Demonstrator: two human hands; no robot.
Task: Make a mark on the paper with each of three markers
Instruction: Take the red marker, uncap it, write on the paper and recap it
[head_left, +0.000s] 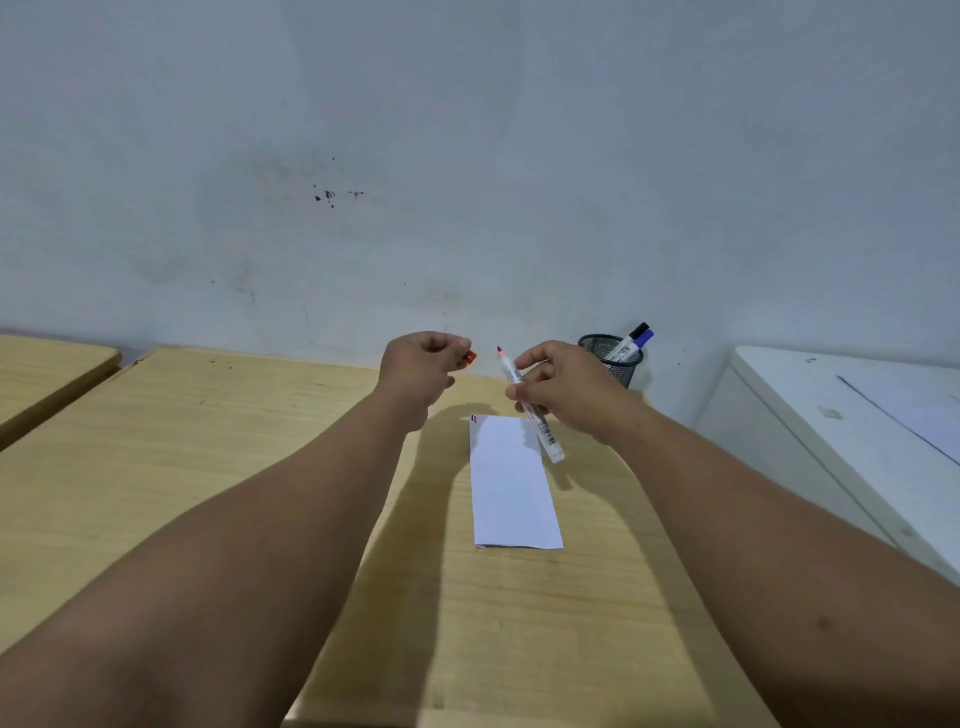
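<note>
A folded white paper (511, 488) lies on the wooden desk (208, 457), with small red and blue marks at its far left corner (474, 418). My right hand (563, 392) grips an uncapped red marker (540, 428) above the paper's far end, its red tip pointing up and away. My left hand (421, 366) is closed around the red cap (469, 357), a short gap left of the marker's tip. Behind my right hand stands a black mesh pen cup (621, 364). It holds a black-capped marker (635, 334) and a blue-capped marker (644, 340).
A grey wall rises right behind the desk. A second wooden desk (47, 374) sits at the far left. A white cabinet or appliance (841, 431) stands close on the right of the desk.
</note>
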